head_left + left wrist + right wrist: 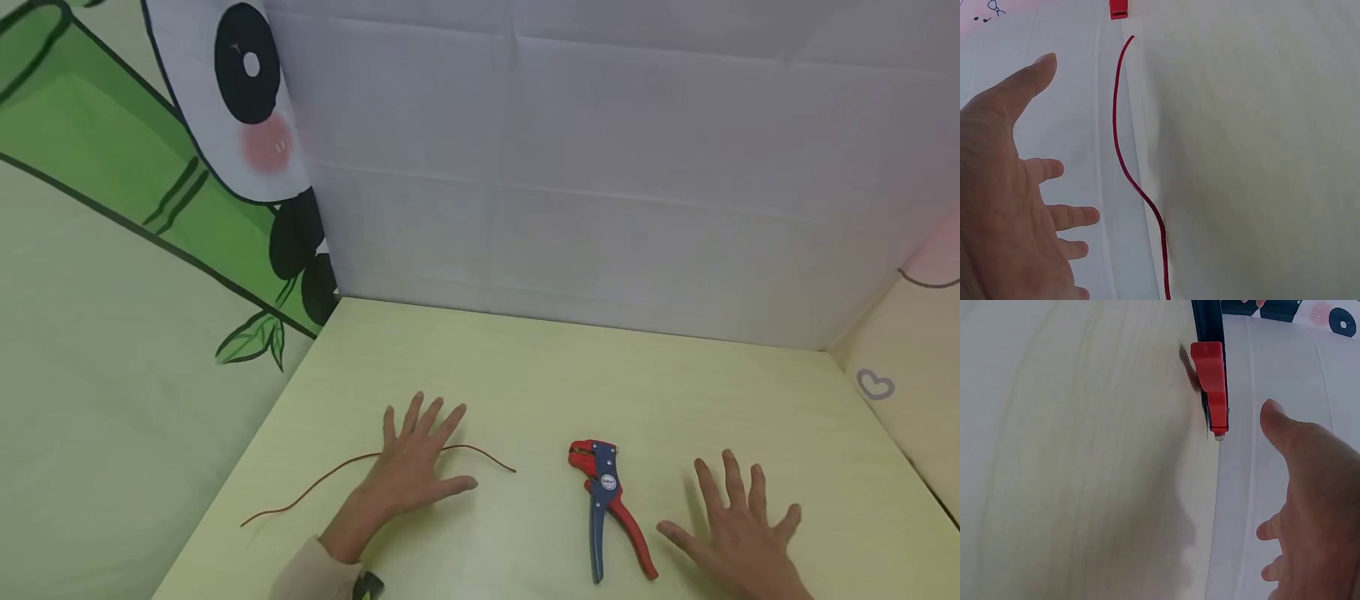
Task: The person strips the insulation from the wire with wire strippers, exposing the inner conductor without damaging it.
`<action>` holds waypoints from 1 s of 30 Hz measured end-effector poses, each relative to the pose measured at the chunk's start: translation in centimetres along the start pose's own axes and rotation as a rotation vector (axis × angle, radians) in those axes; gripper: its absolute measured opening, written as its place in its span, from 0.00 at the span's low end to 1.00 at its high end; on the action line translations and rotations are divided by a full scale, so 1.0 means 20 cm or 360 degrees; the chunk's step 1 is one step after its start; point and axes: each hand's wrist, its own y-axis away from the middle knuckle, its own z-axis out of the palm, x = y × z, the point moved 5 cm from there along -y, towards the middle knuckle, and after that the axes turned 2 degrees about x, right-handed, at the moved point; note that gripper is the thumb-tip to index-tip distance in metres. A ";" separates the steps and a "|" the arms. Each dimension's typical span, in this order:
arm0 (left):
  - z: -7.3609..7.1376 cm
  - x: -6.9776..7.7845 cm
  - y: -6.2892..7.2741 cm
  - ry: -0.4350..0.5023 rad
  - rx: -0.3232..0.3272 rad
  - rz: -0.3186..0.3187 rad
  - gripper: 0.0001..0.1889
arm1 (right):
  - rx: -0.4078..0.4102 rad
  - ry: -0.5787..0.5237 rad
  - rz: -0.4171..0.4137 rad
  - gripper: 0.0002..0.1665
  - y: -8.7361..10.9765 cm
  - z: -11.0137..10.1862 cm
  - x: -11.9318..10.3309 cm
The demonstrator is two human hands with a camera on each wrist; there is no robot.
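Observation:
My left hand [408, 467] is spread with straight fingers above a thin red wire [315, 486], hiding its middle part in the head view. In the left wrist view the wire [1117, 125] curves along the tabletop beside the palm, apart from the fingers. A wire stripper [606, 483] with blue and red handles lies between my hands, its jaws pointing to the back. Right of its handles, my right hand [742, 537] has its fingers spread and holds nothing. The right wrist view shows the stripper's red part [1212, 384] near the thumb.
The pale wooden tabletop [525, 383] meets a white sheet [600, 167] along its back edge. On the left hangs cloth printed with green bamboo [120, 125] and a panda face. A light side panel with a small heart [875, 384] stands on the right.

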 end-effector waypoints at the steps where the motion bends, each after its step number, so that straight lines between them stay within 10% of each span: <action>1: 0.00 0.00 0.00 0.0015 -0.0018 0.0004 0.51 | -0.0016 -0.0012 0.0005 0.64 0.00 0.01 -0.01; 30: 0.09 0.05 -0.11 0.0371 -0.0187 0.0240 0.43 | -0.0486 -0.0132 0.0160 0.63 0.08 0.14 -0.34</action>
